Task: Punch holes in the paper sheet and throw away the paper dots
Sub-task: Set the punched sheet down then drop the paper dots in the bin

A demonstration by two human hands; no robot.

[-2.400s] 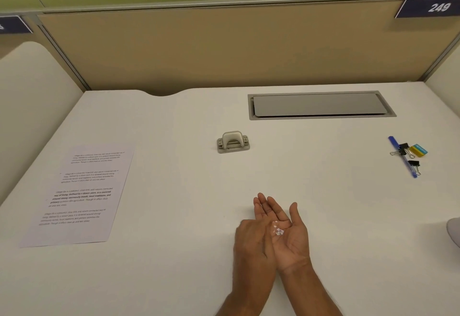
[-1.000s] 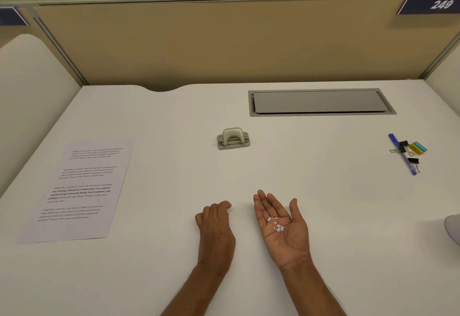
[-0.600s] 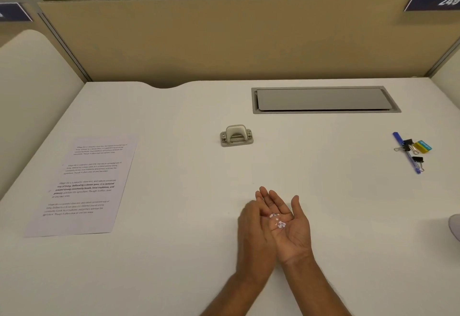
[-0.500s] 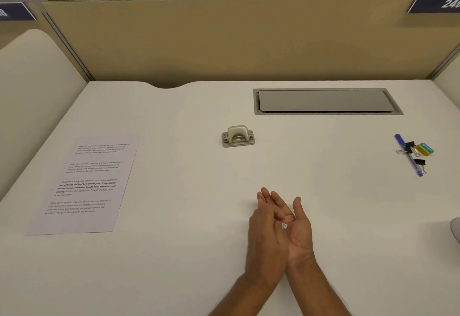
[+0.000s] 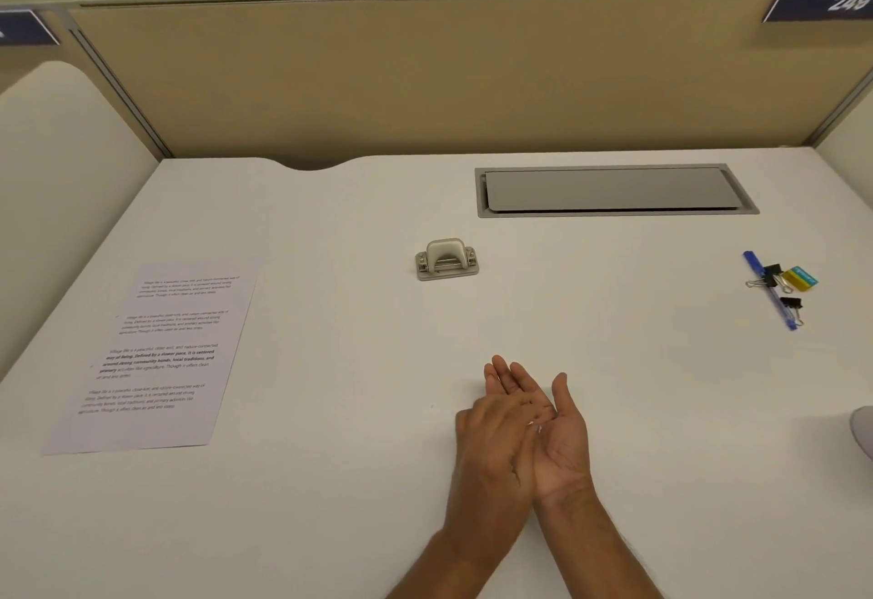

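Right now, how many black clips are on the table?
2. One black clip lies across the blue pen near its top; the other black clip sits beside its lower end.

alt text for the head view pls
The right hand is held palm up over a white desk, a few paper dots on it, the left hand laid across the palm. A printed sheet lies left, a hole punch beyond.

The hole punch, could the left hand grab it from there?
Probably yes. Only bare desk lies between the left hand and the hole punch, though it sits a stretch farther back.
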